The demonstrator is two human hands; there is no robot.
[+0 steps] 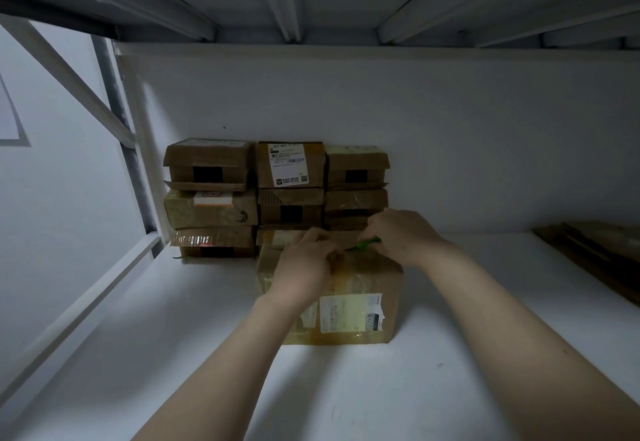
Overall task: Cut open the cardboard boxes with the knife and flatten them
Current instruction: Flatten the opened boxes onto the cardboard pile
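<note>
One brown, tape-wrapped cardboard box (pixel 363 281) with a white label stands on a white shelf board (pixel 173 336), just in front of a stack of smaller brown cardboard boxes (pixel 211 198). The right hand (pixel 403 233) curls around a green-handled knife (pixel 369 243) at the box's top seam. The left hand (pixel 304 260) lies on the box top, fingers bent; whether they pinch anything cannot be told. Flattened brown cardboard (pixel 595 250) lies far right.
</note>
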